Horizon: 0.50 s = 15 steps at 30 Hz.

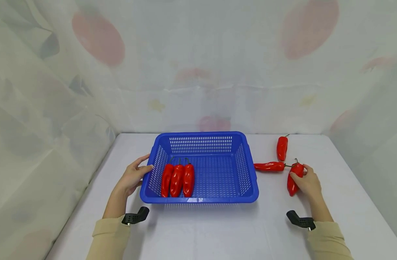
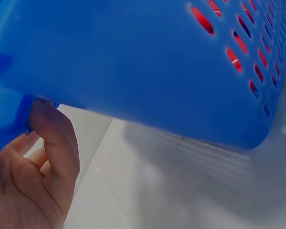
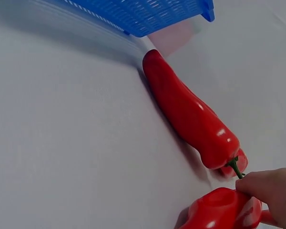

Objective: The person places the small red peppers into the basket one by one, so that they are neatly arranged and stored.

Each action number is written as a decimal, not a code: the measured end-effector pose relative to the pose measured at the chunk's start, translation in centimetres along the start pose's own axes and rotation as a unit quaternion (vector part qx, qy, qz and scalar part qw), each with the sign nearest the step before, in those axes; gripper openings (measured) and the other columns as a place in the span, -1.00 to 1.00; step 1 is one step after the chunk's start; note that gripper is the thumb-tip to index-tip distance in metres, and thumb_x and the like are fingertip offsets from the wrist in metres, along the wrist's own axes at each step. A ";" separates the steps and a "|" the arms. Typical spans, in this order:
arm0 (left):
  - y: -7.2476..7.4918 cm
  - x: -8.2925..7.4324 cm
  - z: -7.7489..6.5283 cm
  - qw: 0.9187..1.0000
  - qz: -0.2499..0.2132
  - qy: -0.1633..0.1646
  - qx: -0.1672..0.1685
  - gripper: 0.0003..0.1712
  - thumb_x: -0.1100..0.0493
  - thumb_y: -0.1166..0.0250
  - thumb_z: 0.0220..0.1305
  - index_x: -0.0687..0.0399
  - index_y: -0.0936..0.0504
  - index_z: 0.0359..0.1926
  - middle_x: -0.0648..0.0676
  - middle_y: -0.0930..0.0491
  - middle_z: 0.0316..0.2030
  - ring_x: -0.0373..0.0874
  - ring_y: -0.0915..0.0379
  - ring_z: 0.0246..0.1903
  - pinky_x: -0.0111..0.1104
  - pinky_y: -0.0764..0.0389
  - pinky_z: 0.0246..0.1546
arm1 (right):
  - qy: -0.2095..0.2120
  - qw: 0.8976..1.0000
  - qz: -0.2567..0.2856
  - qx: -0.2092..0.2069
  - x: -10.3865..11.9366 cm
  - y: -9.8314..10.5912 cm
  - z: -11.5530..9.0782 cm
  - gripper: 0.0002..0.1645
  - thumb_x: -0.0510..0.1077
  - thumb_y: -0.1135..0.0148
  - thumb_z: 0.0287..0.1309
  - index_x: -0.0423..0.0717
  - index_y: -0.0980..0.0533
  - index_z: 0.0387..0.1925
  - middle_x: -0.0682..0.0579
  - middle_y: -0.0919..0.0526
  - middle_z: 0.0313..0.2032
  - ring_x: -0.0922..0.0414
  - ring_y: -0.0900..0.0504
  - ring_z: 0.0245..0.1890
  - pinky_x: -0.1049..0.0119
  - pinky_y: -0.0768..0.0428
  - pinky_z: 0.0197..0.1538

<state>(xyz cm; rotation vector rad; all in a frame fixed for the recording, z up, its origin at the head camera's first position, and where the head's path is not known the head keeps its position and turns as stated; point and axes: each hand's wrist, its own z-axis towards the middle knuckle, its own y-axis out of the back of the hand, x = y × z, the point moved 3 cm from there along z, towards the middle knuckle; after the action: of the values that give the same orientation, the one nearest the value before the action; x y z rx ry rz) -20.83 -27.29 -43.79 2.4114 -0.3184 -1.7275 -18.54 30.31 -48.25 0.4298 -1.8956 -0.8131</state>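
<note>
A blue plastic basket (image 1: 201, 199) with slotted walls stands at the middle of the table. Three red peppers (image 1: 177, 180) lie side by side in its left part, stems toward the back. My left hand (image 1: 133, 176) grips the basket's left rim, thumb on top; in the left wrist view the fingers (image 2: 57, 143) curl beneath the rim. At the right, my right hand (image 1: 309, 182) pinches a red pepper (image 1: 293, 186) between thumb and fingers. Just left of it lies another red pepper (image 3: 181, 109), its stem pointing toward the thumb. Farther back rests one more pepper (image 1: 282, 148).
White cloth covers the table (image 1: 224, 234). A pale printed curtain (image 1: 198, 54) hangs behind it and along both sides. Black wrist cameras (image 1: 135, 216) sit on both sleeves. The sideways pepper lies close to the basket's right wall.
</note>
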 end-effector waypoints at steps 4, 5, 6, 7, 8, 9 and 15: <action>0.0 0.0 0.0 1.000 0.000 0.000 0.000 -0.26 0.02 -0.18 0.25 -0.19 -0.09 0.39 0.36 -0.45 0.05 0.00 -0.62 -0.27 -0.10 -0.64 -0.26 | 0.010 1.000 -0.012 0.010 -0.2 0.4 0.0 -0.08 0.01 0.00 0.19 -0.41 0.16 0.35 -0.51 -0.15 0.14 -0.37 -0.21 0.09 -0.16 -0.51 -0.03; 0.0 0.0 0.0 1.000 -0.001 0.000 -0.001 -0.27 0.02 -0.19 0.25 -0.19 -0.09 0.39 0.36 -0.45 0.05 0.00 -0.62 -0.27 -0.10 -0.64 -0.27 | 0.013 1.000 -0.016 0.013 -0.3 0.6 0.0 -0.08 0.01 0.00 0.19 -0.41 0.16 0.34 -0.51 -0.15 0.14 -0.38 -0.22 0.08 -0.15 -0.52 -0.05; 0.0 0.0 0.0 1.000 -0.001 0.000 0.000 -0.27 0.02 -0.19 0.25 -0.19 -0.09 0.39 0.35 -0.45 0.05 0.00 -0.62 -0.27 -0.10 -0.63 -0.27 | 0.015 1.000 -0.020 0.015 -0.3 0.7 0.0 -0.08 0.02 -0.01 0.18 -0.42 0.15 0.34 -0.51 -0.15 0.13 -0.38 -0.22 0.07 -0.15 -0.53 -0.07; 0.0 0.0 0.0 1.000 -0.003 0.000 0.000 -0.27 0.03 -0.19 0.25 -0.19 -0.09 0.39 0.35 -0.46 0.05 0.00 -0.62 -0.27 -0.10 -0.63 -0.27 | 0.019 0.999 -0.023 0.017 -0.4 0.8 0.1 -0.08 0.02 -0.01 0.18 -0.42 0.15 0.34 -0.52 -0.15 0.12 -0.38 -0.22 0.07 -0.14 -0.54 -0.08; 0.0 0.0 0.0 1.000 -0.003 -0.001 0.001 -0.27 0.03 -0.19 0.25 -0.19 -0.09 0.39 0.35 -0.46 0.05 0.00 -0.62 -0.27 -0.10 -0.63 -0.27 | 0.021 0.999 -0.026 0.019 -0.4 0.9 0.1 -0.08 0.02 -0.01 0.18 -0.42 0.14 0.33 -0.51 -0.16 0.12 -0.38 -0.22 0.06 -0.13 -0.55 -0.09; 0.0 0.0 0.0 1.000 -0.004 -0.001 0.002 -0.27 0.03 -0.19 0.25 -0.18 -0.09 0.39 0.35 -0.46 0.05 0.00 -0.62 -0.27 -0.09 -0.63 -0.27 | 0.023 0.999 -0.029 0.021 -0.4 1.0 0.1 -0.08 0.03 -0.01 0.19 -0.42 0.13 0.33 -0.52 -0.16 0.11 -0.38 -0.22 0.06 -0.12 -0.56 -0.10; -0.1 -0.1 0.0 1.000 -0.005 -0.004 0.004 -0.27 0.03 -0.18 0.26 -0.18 -0.09 0.39 0.35 -0.46 0.04 0.00 -0.62 -0.28 -0.10 -0.64 -0.28 | 0.018 0.999 -0.024 0.033 -0.6 1.2 0.4 -0.07 0.05 -0.02 0.19 -0.40 0.15 0.34 -0.51 -0.15 0.13 -0.39 -0.22 0.07 -0.12 -0.56 -0.10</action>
<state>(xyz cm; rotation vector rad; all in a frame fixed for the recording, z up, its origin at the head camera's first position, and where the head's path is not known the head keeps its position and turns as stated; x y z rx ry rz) -20.84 -27.18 -43.70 2.4171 -0.3145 -1.7429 -18.51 31.68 -47.93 0.5288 -1.8882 -0.7703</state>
